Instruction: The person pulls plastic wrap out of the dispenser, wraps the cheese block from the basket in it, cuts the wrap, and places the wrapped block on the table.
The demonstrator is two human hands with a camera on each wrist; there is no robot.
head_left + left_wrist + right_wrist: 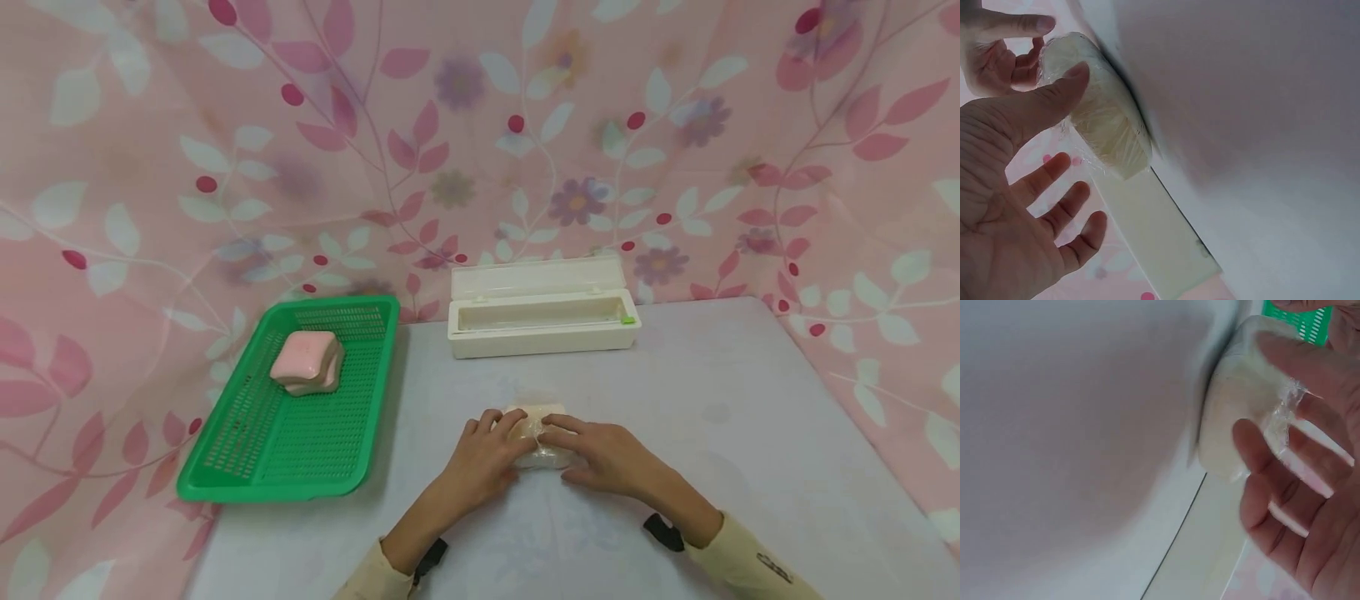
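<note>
A cream-coloured block-like item with rounded corners [551, 457], wrapped in crinkled clear plastic film, rests on the table between the two hands. My left hand [483, 458] holds it from the left, its thumb [1063, 94] lying across the near side while the lower fingers spread loosely away. From the right, my right hand [611, 457] holds the same wrapped item [1225, 419], thumb on its near side and other fingers bent at the film. Loose film bunches up on top, between the fingertips of both hands.
Behind the hands stands a long white box [543, 340] with its lid up and a small green piece [627, 320] at its right end. At left, a green plastic basket [315, 450] holds pink square boxes [306, 357], stacked. A floral curtain [480, 167] hangs behind the table.
</note>
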